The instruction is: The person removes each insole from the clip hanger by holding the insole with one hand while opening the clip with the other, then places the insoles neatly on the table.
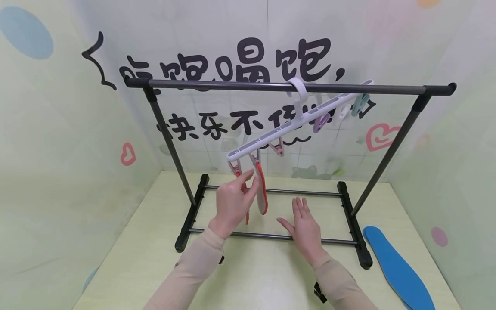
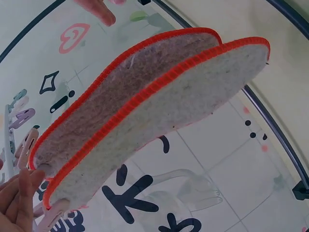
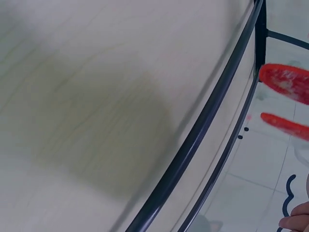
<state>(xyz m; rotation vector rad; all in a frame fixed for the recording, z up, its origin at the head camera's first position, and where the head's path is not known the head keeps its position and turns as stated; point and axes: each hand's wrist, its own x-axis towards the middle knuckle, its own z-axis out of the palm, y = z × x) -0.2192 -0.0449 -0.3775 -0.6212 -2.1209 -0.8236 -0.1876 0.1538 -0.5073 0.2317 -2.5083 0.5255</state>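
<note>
Two fleecy insoles with red stitched edges hang from clips at the low left end of a white clip hanger (image 1: 267, 137). The grey-white insole (image 2: 174, 96) is the outermost; the purplish insole (image 2: 130, 75) hangs beside it. My left hand (image 1: 232, 204) is up at their clipped ends, thumb and finger apart, fingertips right at the purplish one near its clip (image 2: 26, 147). My right hand (image 1: 306, 230) holds nothing; its fingers are straight, thumb spread, over the front bar of the rack's base. In the left wrist view the right hand's fingers (image 2: 99, 9) show at the top.
The hanger hooks over the top rail (image 1: 217, 85) of a black rack and slants up to the right. Several other clips, such as the green clip (image 1: 360, 104), dangle from it. A blue insole (image 1: 399, 267) lies on the table (image 1: 147, 262), right of the rack's foot.
</note>
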